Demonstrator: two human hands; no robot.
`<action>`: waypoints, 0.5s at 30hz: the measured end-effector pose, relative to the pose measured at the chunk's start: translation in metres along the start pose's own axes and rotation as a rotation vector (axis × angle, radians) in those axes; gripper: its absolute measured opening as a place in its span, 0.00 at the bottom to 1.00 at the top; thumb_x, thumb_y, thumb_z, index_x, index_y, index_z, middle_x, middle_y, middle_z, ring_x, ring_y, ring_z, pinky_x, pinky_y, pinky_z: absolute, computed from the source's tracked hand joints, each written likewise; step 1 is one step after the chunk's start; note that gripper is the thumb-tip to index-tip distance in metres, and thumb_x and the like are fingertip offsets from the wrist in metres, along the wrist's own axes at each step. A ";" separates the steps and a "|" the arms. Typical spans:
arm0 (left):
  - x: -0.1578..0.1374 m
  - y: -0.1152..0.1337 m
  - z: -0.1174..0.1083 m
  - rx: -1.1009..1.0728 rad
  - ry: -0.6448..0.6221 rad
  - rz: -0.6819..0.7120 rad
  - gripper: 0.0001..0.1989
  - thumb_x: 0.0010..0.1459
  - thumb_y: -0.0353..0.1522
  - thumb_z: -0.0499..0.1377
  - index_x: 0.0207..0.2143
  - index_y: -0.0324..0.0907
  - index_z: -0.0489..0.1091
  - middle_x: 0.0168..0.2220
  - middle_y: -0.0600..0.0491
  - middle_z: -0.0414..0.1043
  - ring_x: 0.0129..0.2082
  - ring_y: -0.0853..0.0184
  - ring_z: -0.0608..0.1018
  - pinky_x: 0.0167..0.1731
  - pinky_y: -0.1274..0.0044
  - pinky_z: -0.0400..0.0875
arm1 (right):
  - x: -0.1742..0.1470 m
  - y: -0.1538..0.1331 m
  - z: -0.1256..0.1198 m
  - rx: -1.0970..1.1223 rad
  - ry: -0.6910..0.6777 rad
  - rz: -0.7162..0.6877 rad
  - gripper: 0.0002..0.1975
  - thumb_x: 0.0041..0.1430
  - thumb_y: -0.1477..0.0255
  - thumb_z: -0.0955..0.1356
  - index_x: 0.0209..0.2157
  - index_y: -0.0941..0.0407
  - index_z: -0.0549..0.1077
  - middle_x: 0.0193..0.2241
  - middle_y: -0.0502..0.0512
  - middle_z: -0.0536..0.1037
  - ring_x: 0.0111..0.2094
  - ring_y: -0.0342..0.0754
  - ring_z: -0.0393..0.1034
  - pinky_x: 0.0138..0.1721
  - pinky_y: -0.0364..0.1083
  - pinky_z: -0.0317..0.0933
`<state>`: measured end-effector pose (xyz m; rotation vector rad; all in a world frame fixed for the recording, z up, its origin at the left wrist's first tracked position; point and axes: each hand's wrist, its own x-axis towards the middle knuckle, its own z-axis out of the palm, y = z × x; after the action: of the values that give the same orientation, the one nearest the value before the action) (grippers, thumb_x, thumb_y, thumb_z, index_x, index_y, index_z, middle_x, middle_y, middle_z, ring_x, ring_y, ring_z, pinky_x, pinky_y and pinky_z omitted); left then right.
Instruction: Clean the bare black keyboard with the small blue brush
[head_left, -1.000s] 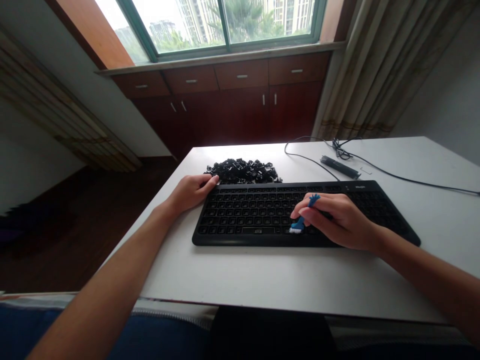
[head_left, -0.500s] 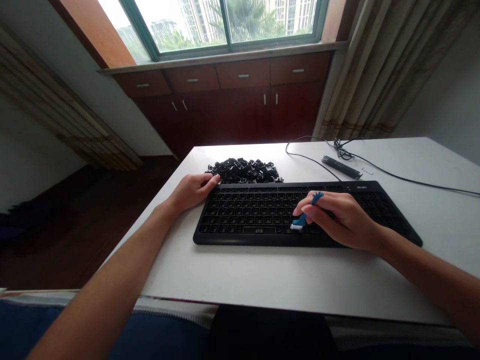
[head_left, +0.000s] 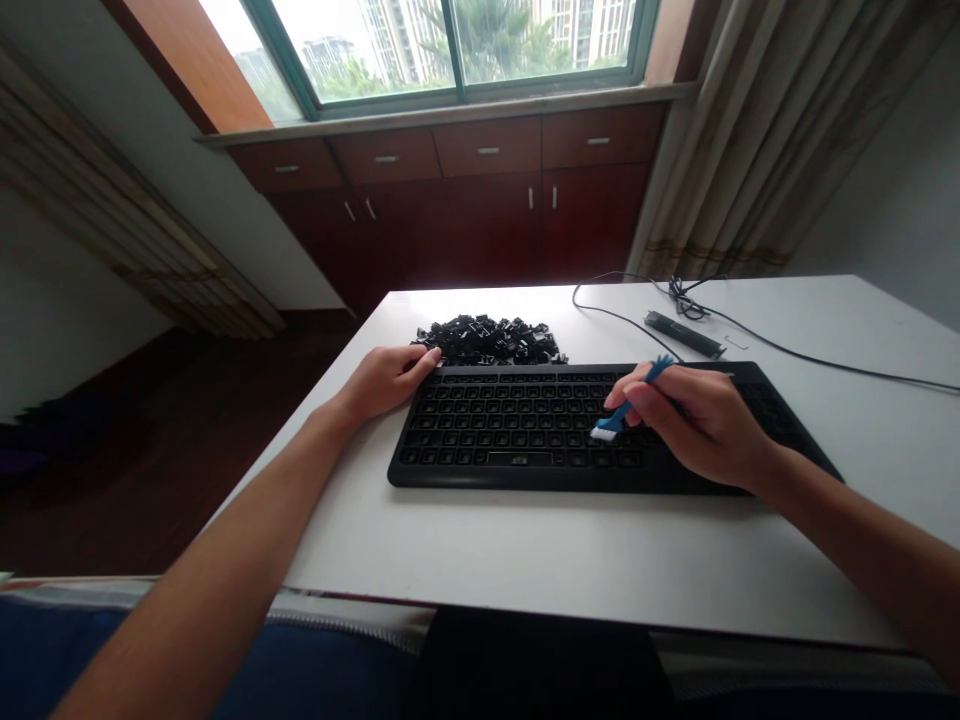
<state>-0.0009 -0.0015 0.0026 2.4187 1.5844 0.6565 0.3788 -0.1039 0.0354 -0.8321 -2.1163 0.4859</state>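
A black keyboard (head_left: 525, 478) without its keycaps lies on the white table. Between the thumb and fingers of my right hand (head_left: 694, 415) is a small blue brush (head_left: 616, 418). Its white bristles point down onto the bare key sockets right of the middle, and its frayed-looking blue end sticks up above the fingers. My left hand (head_left: 386, 380) grips the keyboard's far left corner, thumb along the back edge; its other fingertips are partly hidden. Right behind that corner is a heap of loose black keycaps (head_left: 487, 342).
Behind the keyboard on the right lie a black strip-shaped part (head_left: 684, 335), a thin bent wire piece (head_left: 736, 342) and a bundled black cable (head_left: 686, 300). The white table (head_left: 525, 560) has its near edge by my lap. Red-brown cabinets (head_left: 465, 230) stand beyond, under a window.
My right hand has moved the brush slightly up and to the right over the key sockets, and the brush leans more. The left hand stays where it was.
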 end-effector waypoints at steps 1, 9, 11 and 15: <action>0.000 0.000 0.000 0.002 0.002 0.003 0.23 0.63 0.44 0.50 0.19 0.40 0.58 0.17 0.58 0.53 0.20 0.73 0.57 0.24 0.77 0.50 | 0.000 0.000 -0.002 -0.023 0.028 0.011 0.08 0.65 0.72 0.63 0.37 0.55 0.74 0.31 0.52 0.77 0.26 0.40 0.69 0.27 0.43 0.61; 0.001 -0.003 0.001 0.026 -0.011 0.013 0.23 0.64 0.44 0.50 0.20 0.40 0.58 0.18 0.59 0.52 0.20 0.74 0.57 0.24 0.77 0.50 | 0.000 0.005 0.004 -0.010 -0.124 -0.021 0.06 0.65 0.74 0.64 0.39 0.56 0.73 0.33 0.52 0.77 0.30 0.40 0.70 0.33 0.41 0.63; 0.001 -0.003 0.000 0.025 -0.010 0.012 0.23 0.64 0.44 0.50 0.20 0.40 0.58 0.18 0.59 0.53 0.20 0.74 0.57 0.24 0.77 0.50 | 0.001 0.005 0.005 -0.020 -0.107 -0.035 0.06 0.64 0.75 0.64 0.39 0.56 0.74 0.33 0.51 0.77 0.30 0.39 0.70 0.33 0.41 0.63; 0.001 -0.002 0.001 0.023 -0.006 0.014 0.23 0.64 0.44 0.50 0.20 0.40 0.59 0.18 0.59 0.52 0.20 0.74 0.57 0.24 0.77 0.50 | 0.001 0.005 0.004 -0.041 -0.093 -0.038 0.07 0.64 0.76 0.64 0.39 0.56 0.74 0.33 0.51 0.77 0.31 0.39 0.70 0.33 0.40 0.63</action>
<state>-0.0023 0.0003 0.0014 2.4485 1.5827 0.6368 0.3771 -0.0996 0.0311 -0.8050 -2.2301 0.4704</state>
